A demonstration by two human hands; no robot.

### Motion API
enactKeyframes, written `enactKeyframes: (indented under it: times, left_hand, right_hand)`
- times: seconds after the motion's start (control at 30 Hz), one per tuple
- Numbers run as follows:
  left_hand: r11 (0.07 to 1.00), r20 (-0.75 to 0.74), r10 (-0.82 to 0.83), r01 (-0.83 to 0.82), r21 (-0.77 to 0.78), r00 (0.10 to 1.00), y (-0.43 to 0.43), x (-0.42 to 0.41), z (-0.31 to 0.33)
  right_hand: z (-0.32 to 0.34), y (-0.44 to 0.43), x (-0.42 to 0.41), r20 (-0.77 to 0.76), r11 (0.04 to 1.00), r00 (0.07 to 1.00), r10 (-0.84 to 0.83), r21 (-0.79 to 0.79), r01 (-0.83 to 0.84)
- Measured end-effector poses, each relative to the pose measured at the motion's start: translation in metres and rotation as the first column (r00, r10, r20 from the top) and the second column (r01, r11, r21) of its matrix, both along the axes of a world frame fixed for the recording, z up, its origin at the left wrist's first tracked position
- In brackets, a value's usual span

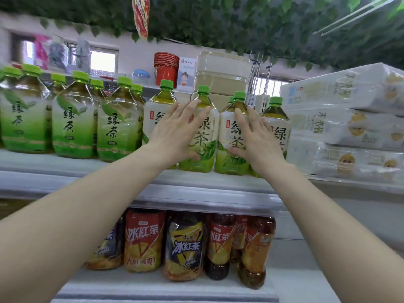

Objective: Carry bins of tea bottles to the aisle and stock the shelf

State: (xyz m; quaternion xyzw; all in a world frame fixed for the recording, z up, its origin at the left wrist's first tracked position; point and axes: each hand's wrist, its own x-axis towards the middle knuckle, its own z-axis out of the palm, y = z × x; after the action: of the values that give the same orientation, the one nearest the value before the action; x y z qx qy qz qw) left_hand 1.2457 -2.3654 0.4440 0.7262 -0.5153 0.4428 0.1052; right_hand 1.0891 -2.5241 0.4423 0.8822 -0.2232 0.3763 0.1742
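Large green tea bottles with green caps stand in a row on the upper white shelf [196, 182]. My left hand [175, 132] lies flat, fingers spread, against the front of one white-labelled green tea bottle [202, 136] and partly covers the one left of it [153, 114]. My right hand [255, 138] rests with fingers spread on the neighbouring green tea bottle [232, 136] and hides part of the rightmost one [278, 125]. Neither hand is wrapped around a bottle. Darker-green labelled bottles [72, 127] fill the left of the shelf.
Stacked white wrapped packs [345, 123] stand right of the bottles. The lower shelf holds iced red tea bottles [185, 248]. Behind the top row sit red buckets [166, 68] and beige boxes [222, 73]. Leafy decoration hangs overhead.
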Motion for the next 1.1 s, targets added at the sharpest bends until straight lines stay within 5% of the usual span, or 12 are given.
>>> enactKeyframes:
  times: [0.17, 0.43, 0.83, 1.1]
  left_hand:
    - [1.0, -0.008, -0.013, 0.013, -0.002, 1.0, 0.013, 0.004, -0.004]
    - [0.985, -0.072, 0.169, -0.165, 0.059, 0.983, 0.051, 0.033, -0.012]
    - [0.978, -0.068, 0.192, -0.185, 0.096, 0.979, 0.051, 0.041, -0.013]
    - [1.0, 0.003, -0.014, 0.014, 0.004, 1.0, 0.108, 0.04, -0.015]
  right_hand:
    - [0.001, 0.002, -0.002, -0.025, 1.0, 0.999, -0.025, -0.006, 0.025]
    - [0.01, 0.038, 0.033, -0.178, 0.964, 0.98, 0.084, -0.235, -0.125]
    - [0.009, 0.039, 0.043, -0.191, 0.963, 0.98, 0.063, -0.245, -0.11]
    - [0.015, 0.086, 0.034, -0.211, 0.97, 0.977, 0.017, -0.235, -0.067]
